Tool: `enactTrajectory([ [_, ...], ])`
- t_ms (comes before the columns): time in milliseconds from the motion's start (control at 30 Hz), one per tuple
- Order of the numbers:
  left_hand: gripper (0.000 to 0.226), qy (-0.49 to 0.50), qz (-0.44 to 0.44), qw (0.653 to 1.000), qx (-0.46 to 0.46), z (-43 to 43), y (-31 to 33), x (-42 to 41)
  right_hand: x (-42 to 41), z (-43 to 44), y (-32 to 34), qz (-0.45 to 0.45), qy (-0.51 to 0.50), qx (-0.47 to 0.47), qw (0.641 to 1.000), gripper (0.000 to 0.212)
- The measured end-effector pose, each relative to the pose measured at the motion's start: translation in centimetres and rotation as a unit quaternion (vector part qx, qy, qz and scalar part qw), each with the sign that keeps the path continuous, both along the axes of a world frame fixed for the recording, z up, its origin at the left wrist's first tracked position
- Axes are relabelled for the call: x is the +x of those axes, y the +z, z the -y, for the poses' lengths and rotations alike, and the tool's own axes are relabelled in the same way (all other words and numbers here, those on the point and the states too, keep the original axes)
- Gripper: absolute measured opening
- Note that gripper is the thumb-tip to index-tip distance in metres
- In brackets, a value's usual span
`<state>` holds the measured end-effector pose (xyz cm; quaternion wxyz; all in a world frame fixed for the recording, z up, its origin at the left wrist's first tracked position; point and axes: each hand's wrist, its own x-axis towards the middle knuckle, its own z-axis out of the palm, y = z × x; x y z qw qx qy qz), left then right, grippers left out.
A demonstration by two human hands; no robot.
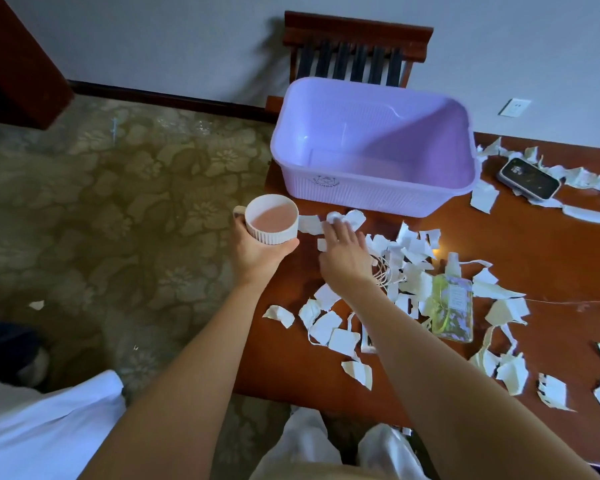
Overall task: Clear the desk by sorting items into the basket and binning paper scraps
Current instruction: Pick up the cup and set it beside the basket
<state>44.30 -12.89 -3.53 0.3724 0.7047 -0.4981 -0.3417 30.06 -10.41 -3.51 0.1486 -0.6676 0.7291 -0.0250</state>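
Note:
My left hand (257, 249) grips a white ribbed mug (273, 219) with a pink inside, held at the desk's left edge just in front of the empty purple basket (374, 199). My right hand (343, 252) lies flat with straight fingers on the desk, its fingertips touching white paper scraps (340, 220) beside the mug. Many more torn scraps (329, 327) are scattered over the brown desk (551, 258). A coiled white cable (385, 271) lies just right of my right hand, partly under scraps. A clear perfume bottle (452, 303) lies on its side nearby.
A dark phone (529, 178) lies among scraps at the back right. A wooden rack (354, 53) stands behind the basket against the wall. Patterned carpet (118, 202) covers the floor to the left. White bags (326, 445) sit below the desk's front edge.

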Motion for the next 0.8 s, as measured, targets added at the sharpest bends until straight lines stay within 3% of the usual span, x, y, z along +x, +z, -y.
enactTrajectory([
  [133,0.099,0.026,0.013,0.999,-0.032,-0.5,-1.1,-0.2,1.0,1.8,-0.2,-0.047,0.115,0.052,0.991,0.058],
  [400,0.1,0.015,0.013,0.998,-0.054,-1.3,-1.5,-2.0,-0.7,1.2,-0.7,-0.08,0.012,0.078,0.994,0.056],
  [633,0.105,0.023,0.04,0.995,-0.087,-1.8,-2.4,-3.0,0.0,1.0,0.4,0.127,0.056,-0.003,0.99,0.057],
  [800,0.105,0.005,0.049,0.996,-0.069,-1.7,-2.1,-2.6,0.3,1.1,0.4,0.19,0.027,0.002,0.981,0.05],
])
